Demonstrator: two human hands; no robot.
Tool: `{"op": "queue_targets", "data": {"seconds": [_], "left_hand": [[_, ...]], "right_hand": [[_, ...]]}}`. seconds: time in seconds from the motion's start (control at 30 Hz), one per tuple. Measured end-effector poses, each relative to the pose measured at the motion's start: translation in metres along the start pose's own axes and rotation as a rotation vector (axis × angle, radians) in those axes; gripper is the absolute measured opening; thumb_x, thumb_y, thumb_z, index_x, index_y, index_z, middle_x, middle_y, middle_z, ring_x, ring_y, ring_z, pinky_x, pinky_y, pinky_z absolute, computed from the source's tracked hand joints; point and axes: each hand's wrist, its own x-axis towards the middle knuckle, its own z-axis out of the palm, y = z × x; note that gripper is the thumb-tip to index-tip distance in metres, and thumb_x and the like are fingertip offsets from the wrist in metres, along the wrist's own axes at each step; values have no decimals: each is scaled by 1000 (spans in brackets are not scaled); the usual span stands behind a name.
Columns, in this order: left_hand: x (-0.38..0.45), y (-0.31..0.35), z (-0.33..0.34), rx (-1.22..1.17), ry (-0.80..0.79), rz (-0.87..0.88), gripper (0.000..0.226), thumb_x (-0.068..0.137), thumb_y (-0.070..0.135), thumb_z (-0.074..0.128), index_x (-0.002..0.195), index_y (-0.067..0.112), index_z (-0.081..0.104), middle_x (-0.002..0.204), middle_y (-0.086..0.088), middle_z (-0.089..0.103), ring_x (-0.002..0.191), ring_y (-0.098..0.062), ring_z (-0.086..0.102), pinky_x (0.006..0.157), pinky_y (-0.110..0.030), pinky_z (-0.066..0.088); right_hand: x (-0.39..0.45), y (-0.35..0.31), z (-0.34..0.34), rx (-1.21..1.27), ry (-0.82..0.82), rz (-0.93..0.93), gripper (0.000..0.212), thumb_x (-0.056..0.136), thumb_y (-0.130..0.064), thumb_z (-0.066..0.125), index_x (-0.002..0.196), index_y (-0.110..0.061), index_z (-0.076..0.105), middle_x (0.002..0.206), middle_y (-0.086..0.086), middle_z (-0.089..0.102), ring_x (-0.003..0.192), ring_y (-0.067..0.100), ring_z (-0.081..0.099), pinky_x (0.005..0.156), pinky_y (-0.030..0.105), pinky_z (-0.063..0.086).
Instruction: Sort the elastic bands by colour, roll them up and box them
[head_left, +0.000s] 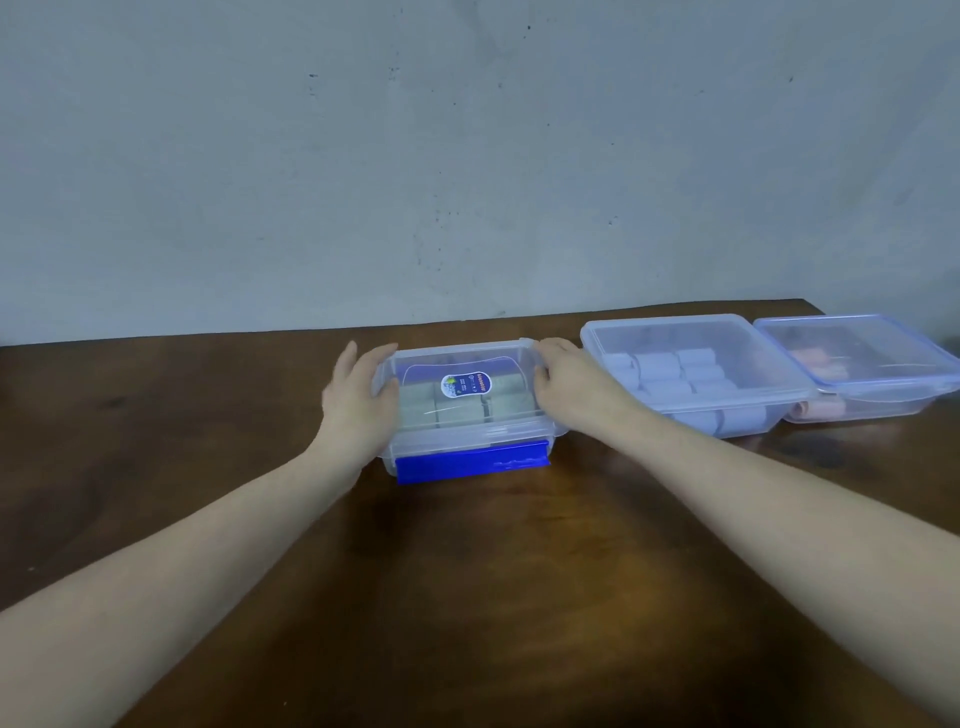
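Both hands — left hand, right hand — grip the lidded box. Grey rolls sit inside.

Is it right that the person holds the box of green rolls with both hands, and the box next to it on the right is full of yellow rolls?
Not quite. The head view shows the left hand and right hand gripping the box of green rolls, but the neighbouring box on its right holds pale blue rolls, not yellow ones.
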Motion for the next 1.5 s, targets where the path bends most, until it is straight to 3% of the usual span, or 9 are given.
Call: {"op": "queue_targets", "data": {"seconds": [0.1,0.3,0.47,0.6,0.83,1.03,1.3,1.4,1.5], "left_hand": [[0,2,-3,314,75,452,38,98,19,57,133,33,57,154,8,39,142,-19,32,115,-49,33],[-8,14,-5,704,-335,979,52,98,60,35,134,30,58,133,9,61,123,-12,55,104,-30,43],[-11,11,-2,1081,-421,986,88,85,77,47,155,32,16,158,4,31,145,-22,29,118,-38,26],[-8,4,1,1068,-387,1032,89,84,59,66,153,30,20,155,-2,39,141,-26,38,114,-42,33],[-6,19,8,856,-452,967,64,95,48,45,155,32,27,161,4,29,150,-21,21,118,-29,6],[3,27,17,824,-579,892,58,102,54,30,156,38,15,163,16,15,153,-15,5,121,-29,3],[0,31,18,801,-609,800,55,103,50,32,155,41,18,162,19,20,152,-10,3,121,-28,4],[-1,30,18,780,-612,795,54,103,49,33,155,40,22,161,18,23,152,-12,5,123,-31,7],[-2,34,17,774,-596,792,52,103,47,39,153,37,30,160,17,28,151,-11,11,123,-30,11]], "right_hand": [[12,-8,-4,55,-89,-17,57,97,-6,52,151,-17,37,158,3,35,137,23,44,104,32,44],[46,-32,-5,-66,-236,-176,64,94,-11,52,153,-25,35,155,0,43,139,21,43,109,33,41],[72,-45,0,-236,-320,-170,53,104,-56,28,139,-27,54,137,-2,60,118,19,56,94,35,46],[81,-46,5,-314,-348,-161,65,97,-72,17,105,-27,63,107,-4,67,97,16,58,82,34,45],[92,-27,0,-263,-312,-182,68,97,-71,24,134,-27,60,130,2,58,119,21,54,100,37,43],[98,-10,4,-159,-149,-227,45,95,-65,47,97,-21,57,97,-3,62,86,15,57,73,30,46],[93,-12,6,-110,-58,-242,41,91,-66,54,82,-26,50,86,-6,60,77,12,55,62,28,40],[89,-13,7,-177,-45,-257,39,95,-62,50,91,-23,56,93,-4,63,82,14,57,64,29,41],[76,-10,2,-154,-70,-279,38,101,-49,49,124,-21,61,123,-1,65,109,17,59,88,33,49]]}}
